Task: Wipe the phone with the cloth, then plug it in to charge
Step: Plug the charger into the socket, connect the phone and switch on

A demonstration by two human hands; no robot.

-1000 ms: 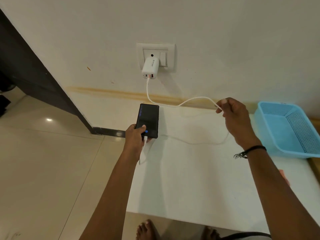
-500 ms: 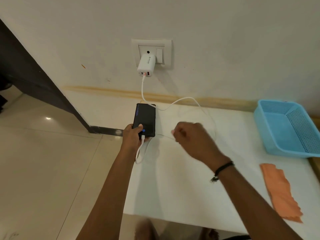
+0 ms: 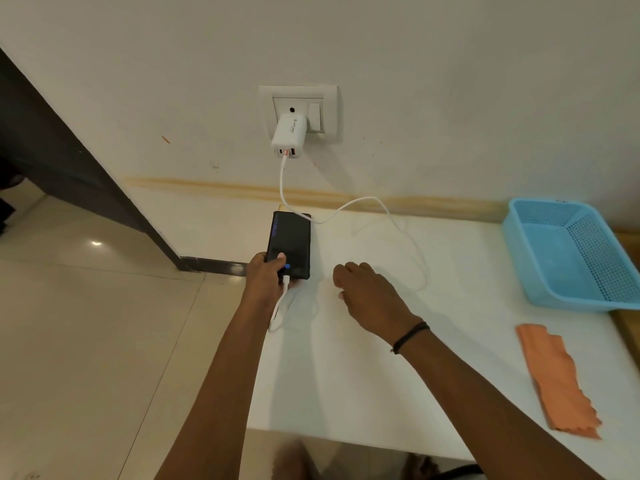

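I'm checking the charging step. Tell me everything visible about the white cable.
The white cable is thin and looks rubbery. Its reddish plug sits in the white wall charger; it drops to the white table, loops slackly right, then plugs into the black phone beside the left hand gripping it.

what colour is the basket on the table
Light blue basket, seen best in the head view.

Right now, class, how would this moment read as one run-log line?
left hand: grips phone | cable: plugged into phone and charger | right hand: empty, beside phone | cloth: on table
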